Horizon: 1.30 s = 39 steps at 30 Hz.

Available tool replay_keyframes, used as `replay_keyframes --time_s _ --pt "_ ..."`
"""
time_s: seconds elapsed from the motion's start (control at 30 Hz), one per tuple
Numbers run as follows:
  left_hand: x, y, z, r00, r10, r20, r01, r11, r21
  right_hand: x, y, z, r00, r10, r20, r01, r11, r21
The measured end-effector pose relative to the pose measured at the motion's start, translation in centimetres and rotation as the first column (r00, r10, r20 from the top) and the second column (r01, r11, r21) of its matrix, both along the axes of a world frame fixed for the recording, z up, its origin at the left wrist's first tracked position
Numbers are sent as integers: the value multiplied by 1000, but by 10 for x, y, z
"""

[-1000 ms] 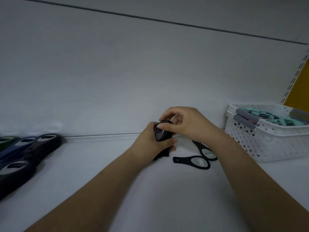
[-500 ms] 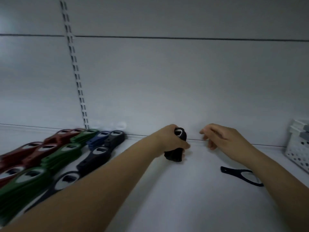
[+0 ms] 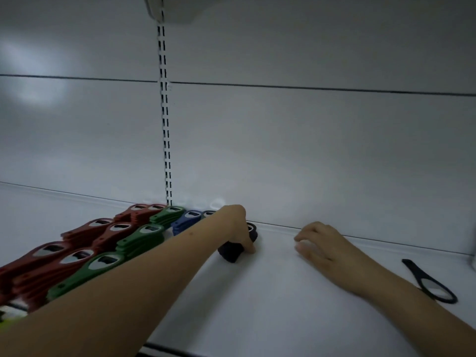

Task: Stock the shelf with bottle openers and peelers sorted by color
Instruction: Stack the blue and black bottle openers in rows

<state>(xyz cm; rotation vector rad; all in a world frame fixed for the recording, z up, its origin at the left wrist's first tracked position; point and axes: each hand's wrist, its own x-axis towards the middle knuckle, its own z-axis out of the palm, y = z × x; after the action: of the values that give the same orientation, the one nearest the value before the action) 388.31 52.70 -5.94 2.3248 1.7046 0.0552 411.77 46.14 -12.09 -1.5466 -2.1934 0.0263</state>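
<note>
My left hand [image 3: 235, 228] is shut on a stack of black bottle openers [image 3: 231, 251] that rests on the white shelf [image 3: 257, 305] near the back wall. Left of it lie rows of openers sorted by colour: red [image 3: 85, 243], green [image 3: 139, 240], blue [image 3: 186, 220], and a dark one partly hidden behind my wrist. My right hand [image 3: 319, 243] hovers just above the shelf to the right, fingers loosely apart and holding nothing. A single black opener [image 3: 432, 284] lies at the far right, partly behind my right forearm.
A slotted upright rail [image 3: 164, 124] runs down the back wall [image 3: 309, 150] behind the rows. A white bracket of the shelf above [image 3: 170, 9] shows at the top. The basket's edge barely shows at the far right.
My view has swung left, so the basket has left the picture and more coloured rows show. My left hand carried the black stack left toward the rows; my right hand let go of it.
</note>
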Motion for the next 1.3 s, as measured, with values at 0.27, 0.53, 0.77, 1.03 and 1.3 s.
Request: replay_keyframes --time_s 0.27,0.53,0.77,1.03,1.3 --pt "3 -21 19 998 -4 -69 5 1000 22 -11 -4 -1 1000 5 12 -4 999 -51" --pt "-17 -102 -29 945 190 266 -279 892 355 -58 7 5 999 -40 -20 37 992 -117" --pt "-21 -84 -46 978 143 155 -184 935 303 -86 29 8 1000 -11 19 13 993 -120" --pt "-31 -78 -56 971 11 240 -102 923 370 -104 42 11 993 120 -6 -121 991 -51" --pt "-32 -105 -56 983 167 80 -185 893 411 -99 28 6 983 180 -42 -183 978 -96"
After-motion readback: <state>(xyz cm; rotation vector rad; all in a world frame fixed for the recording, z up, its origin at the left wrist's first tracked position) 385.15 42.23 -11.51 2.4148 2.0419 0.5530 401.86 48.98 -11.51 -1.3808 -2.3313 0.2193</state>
